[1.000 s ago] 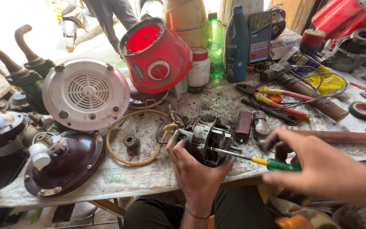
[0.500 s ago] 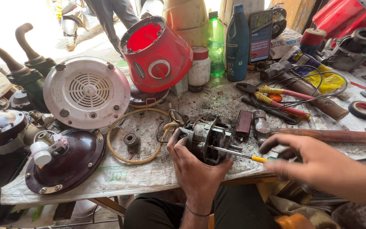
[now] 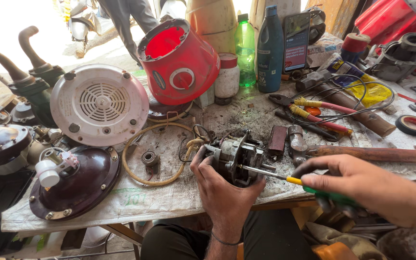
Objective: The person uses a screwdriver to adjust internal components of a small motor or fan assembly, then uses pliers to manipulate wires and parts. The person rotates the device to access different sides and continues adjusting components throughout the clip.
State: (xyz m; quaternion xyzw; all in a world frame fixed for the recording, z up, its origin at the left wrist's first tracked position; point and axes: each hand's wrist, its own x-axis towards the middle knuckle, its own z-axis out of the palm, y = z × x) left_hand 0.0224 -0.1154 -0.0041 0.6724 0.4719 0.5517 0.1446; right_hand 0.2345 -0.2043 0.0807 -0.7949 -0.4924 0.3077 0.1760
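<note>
- Left hand (image 3: 225, 190) wrapped tight around motor (image 3: 237, 156) at tabletop (image 3: 169, 197) edge — steadying it.
- Right hand (image 3: 357, 185) closed on screwdriver (image 3: 285, 178), tip set into motor's side.

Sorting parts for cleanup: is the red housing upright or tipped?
Tipped: the red housing leans on its side, open mouth facing the camera, showing its hollow inside.

I see a screwdriver (image 3: 309, 187) with a green-and-yellow handle, a glossy red mixer housing (image 3: 179, 62), a white slotted vent cover (image 3: 99, 103), a dark maroon base plate (image 3: 80, 180), and a green bottle (image 3: 245, 48).
</note>
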